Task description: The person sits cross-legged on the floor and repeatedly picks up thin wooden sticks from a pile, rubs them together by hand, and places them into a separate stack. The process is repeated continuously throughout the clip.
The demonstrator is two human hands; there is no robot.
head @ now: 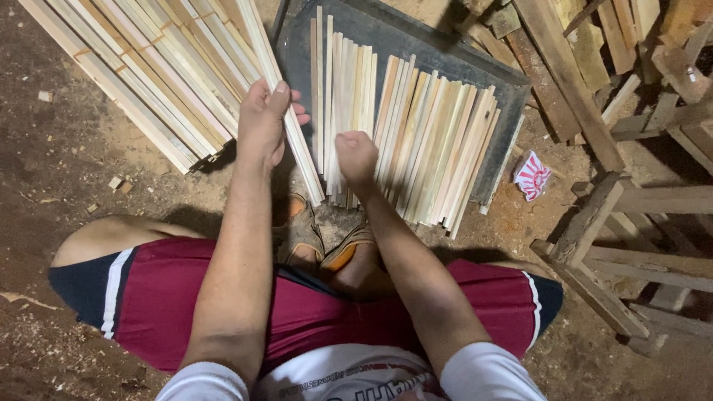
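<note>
The left hand (264, 122) grips a few wood slats (297, 148) beside the dark tray (512, 82); the right hand (356, 157) is closed on slats standing in it — a loose grip could topple the row (431, 148).

Light: warm, fairly dim, seemingly from overhead.
Shadows: soft dark patches on the dirt floor (59, 171) under the knees and beside the wooden slats (416, 141).
Glare: mild on pale slat faces.
Focus: centre sharp; frame corners darker, slightly soft.

pale wooden slats (416, 141), fanned on dark board (416, 44)
</note>
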